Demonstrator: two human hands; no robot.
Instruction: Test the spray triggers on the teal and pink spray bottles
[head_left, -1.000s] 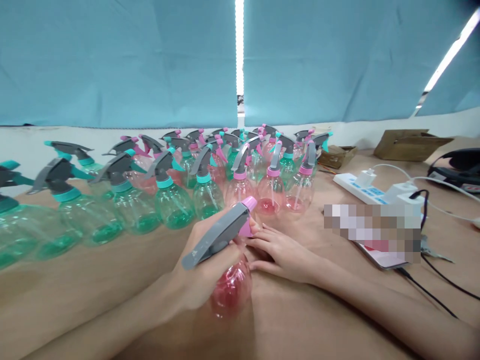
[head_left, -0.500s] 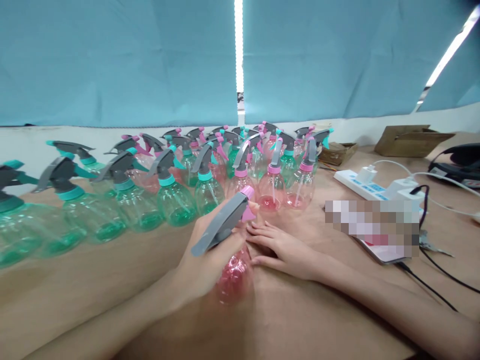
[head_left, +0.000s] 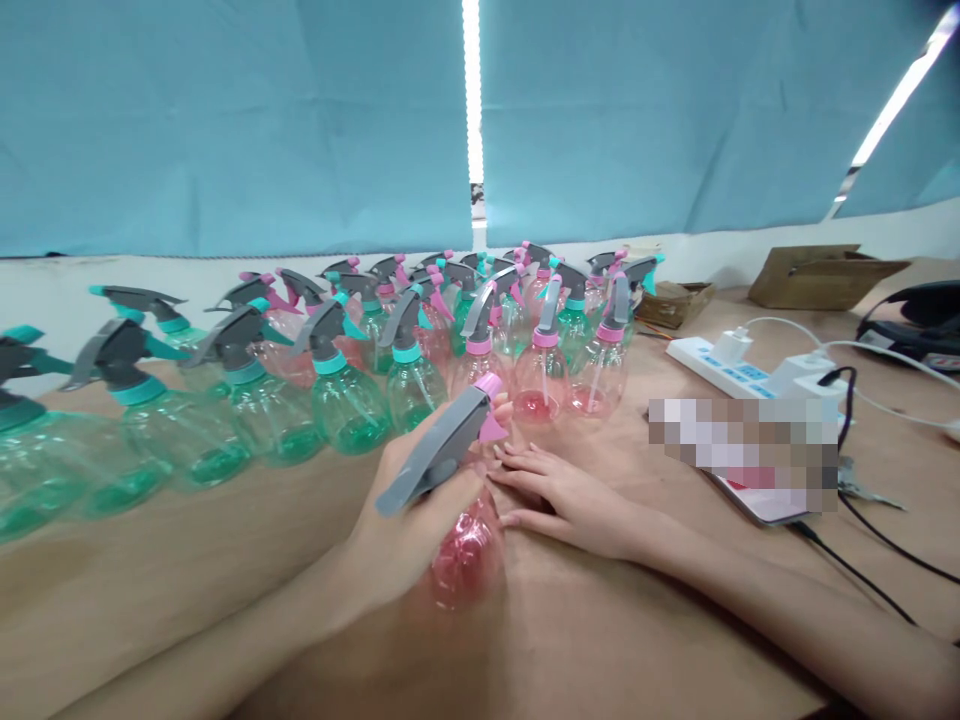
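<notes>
My left hand (head_left: 420, 510) is wrapped round the neck of a pink see-through spray bottle (head_left: 466, 560) with a grey trigger head and pink nozzle. The bottle leans a little, its head above my fist; my hand covers its collar. To its right, my right hand (head_left: 566, 500) lies low over the table with fingers stretched out, the tips close against the bottle. Whether they touch it I cannot tell. Just beyond stand more pink spray bottles (head_left: 541, 385), and a row of green spray bottles (head_left: 351, 405) runs off to the left.
Brown table (head_left: 600, 630) underneath. At right lie a white power strip (head_left: 701, 358) with plugs and cables, a phone-like device (head_left: 765, 508) partly pixelated, and keys (head_left: 870, 492). Cardboard boxes (head_left: 817, 282) and a black object (head_left: 915, 320) sit behind. A blue curtain (head_left: 262, 130) hangs at the back.
</notes>
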